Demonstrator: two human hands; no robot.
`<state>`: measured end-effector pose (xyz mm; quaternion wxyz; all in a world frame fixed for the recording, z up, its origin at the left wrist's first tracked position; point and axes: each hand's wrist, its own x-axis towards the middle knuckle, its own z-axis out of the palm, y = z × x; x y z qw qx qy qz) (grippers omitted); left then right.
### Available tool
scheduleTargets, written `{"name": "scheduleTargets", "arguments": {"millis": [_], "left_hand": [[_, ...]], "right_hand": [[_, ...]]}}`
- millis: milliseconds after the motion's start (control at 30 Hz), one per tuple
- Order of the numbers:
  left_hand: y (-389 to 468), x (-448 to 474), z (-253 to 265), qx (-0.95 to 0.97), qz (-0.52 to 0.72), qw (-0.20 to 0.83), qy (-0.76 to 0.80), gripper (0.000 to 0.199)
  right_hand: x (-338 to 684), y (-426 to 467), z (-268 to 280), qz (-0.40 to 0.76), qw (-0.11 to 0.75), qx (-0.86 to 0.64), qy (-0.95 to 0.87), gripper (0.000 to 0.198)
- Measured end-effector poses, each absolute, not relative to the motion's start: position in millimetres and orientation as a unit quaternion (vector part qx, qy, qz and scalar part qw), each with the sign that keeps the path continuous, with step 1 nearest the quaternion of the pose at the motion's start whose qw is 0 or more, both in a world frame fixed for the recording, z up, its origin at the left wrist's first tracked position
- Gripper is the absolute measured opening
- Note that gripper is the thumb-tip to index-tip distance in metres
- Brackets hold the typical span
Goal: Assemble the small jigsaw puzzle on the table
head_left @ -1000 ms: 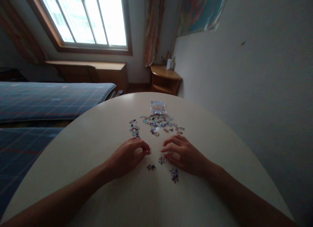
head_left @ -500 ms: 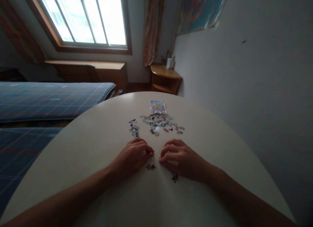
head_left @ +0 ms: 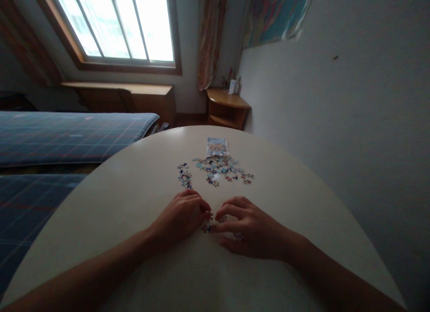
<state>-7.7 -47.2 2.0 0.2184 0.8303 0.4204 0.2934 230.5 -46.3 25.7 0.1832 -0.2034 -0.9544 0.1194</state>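
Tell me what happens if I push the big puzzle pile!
The puzzle pieces would probably scatter, since many look separate. They look thin and flat, so they'd likely slide, not roll. The table looks smooth, so maybe slippery.

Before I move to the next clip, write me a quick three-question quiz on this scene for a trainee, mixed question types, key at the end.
1. True or false: The picture card lies at the far edge of the large pile of pieces.

2. Multiple choice: What is at the fingertips of the left hand?
A) a curtain
B) a puzzle piece
C) a window

3. Fill in the blank: The plaid mattress is on the person's ____ side of the white table.

Key: 1. True. 2. B. 3. left.
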Motion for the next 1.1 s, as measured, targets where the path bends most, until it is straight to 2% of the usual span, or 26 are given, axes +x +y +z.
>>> {"name": "scheduleTargets", "arguments": {"millis": [133, 367, 700, 1100], "left_hand": [[-48.3, -7.0, 3.7, 0.816, 0.293, 0.239, 0.437, 0.006], [-50.9, -5.9, 9.7, 0.821, 0.268, 0.267, 0.428, 0.005], [-50.0, -7.0, 8.5, 0.837, 0.263, 0.229, 0.422, 0.006], [-53.8, -6.3, 9.1, 0.852, 0.268, 0.192, 0.408, 0.008]], "right_hand": [[228.7, -50.3, 26.7, 0.117, 0.151, -0.192, -0.963, 0.029], [230.4, -49.3, 26.0, 0.136, 0.145, -0.19, -0.962, 0.036], [230.7, -49.9, 29.3, 0.158, 0.136, -0.194, -0.959, 0.042], [231.2, -50.1, 32.4, 0.167, 0.124, -0.19, -0.959, 0.04]]}}
